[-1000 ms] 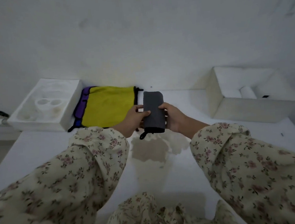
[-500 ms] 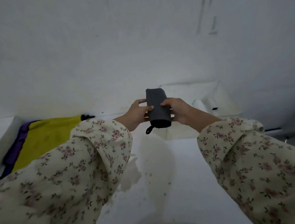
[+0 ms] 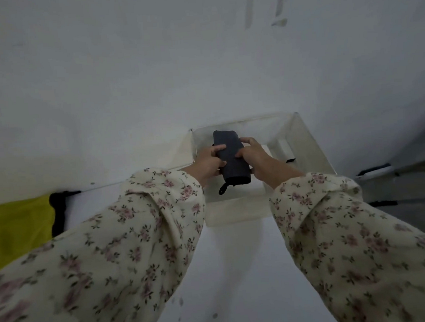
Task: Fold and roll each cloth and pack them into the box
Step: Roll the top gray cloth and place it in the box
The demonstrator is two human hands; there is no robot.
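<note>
Grey rolled cloth (image 3: 231, 156) is clasped by fingers (image 3: 219, 148) of my left hand (image 3: 206, 164) and right hand (image 3: 255, 155) over the box (image 3: 235, 209), frame centre; loosening early may unroll it.

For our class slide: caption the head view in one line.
Left hand and right hand grip a rolled grey cloth over the white box.

You face a plain white wall (image 3: 149, 77) in dim, greyish light — two pale streaks (image 3: 279, 3) mark it high on the right. Below you the white desk (image 3: 235, 273) carries a few dark specks (image 3: 214, 315); beyond its right edge lies grey floor (image 3: 419, 223).
</note>
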